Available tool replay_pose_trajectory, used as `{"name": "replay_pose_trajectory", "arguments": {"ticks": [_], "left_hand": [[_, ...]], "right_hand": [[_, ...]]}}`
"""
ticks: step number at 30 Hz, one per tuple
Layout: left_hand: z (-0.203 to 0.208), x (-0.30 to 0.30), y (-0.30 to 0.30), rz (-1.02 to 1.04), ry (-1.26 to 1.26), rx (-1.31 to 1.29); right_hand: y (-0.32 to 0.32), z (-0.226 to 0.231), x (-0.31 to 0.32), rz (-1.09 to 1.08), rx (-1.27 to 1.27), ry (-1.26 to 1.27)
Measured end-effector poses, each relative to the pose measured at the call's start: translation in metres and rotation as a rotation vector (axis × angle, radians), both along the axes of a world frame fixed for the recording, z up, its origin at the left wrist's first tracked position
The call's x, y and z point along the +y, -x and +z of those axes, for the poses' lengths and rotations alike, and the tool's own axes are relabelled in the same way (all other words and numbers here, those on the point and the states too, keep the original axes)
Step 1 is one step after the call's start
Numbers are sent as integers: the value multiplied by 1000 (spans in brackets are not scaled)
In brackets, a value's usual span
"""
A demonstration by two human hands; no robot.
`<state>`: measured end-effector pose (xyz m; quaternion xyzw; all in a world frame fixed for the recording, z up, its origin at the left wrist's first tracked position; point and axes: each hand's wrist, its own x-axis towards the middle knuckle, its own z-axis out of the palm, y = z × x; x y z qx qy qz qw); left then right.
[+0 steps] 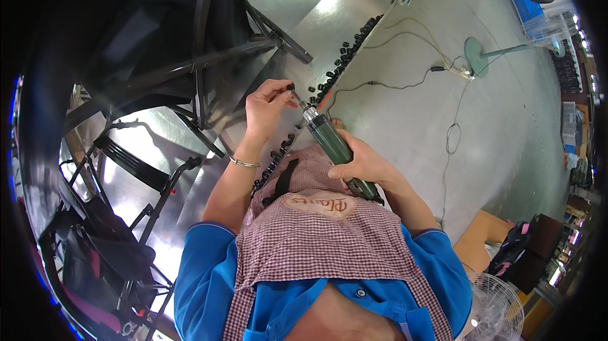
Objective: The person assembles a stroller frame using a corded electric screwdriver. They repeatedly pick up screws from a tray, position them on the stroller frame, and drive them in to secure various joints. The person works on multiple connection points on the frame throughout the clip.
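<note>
My right hand (364, 160) is wrapped round the dark green body of an electric screwdriver (330, 141), its bit pointing up and to the left. At the bit's tip, my left hand (266, 105) pinches a small black part (291, 87) between thumb and fingers; the part appears to touch the bit, though fine detail is too small to tell. Small black caps (348, 54) stand in a line along the edge of the shiny metal table (304, 18), right beside the tool. More black caps (273, 158) sit along that edge closer to my apron.
Black tubular frames with dark fabric (196, 65) lie on the table at left, with another frame (136, 163) nearer me. A cable (392, 85) runs across the floor toward a green stand base (476, 57). A wire fan (497, 308) and cardboard (482, 238) are at lower right.
</note>
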<state>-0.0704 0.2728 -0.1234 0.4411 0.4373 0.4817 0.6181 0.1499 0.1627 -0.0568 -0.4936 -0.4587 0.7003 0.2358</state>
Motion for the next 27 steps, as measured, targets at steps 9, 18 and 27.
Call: {"name": "replay_pose_trajectory", "arguments": {"ticks": [9,18,27], "left_hand": [[34,42,-30,53,-448,345],[84,160,-45,-101,-10,-668],[140,287,-46,331,-413,-1048]], "right_hand": [[-25,17,43,-29,189,202],[-78,7,144,-73,81,-405],[-139,20,197,72,191,-137]]}}
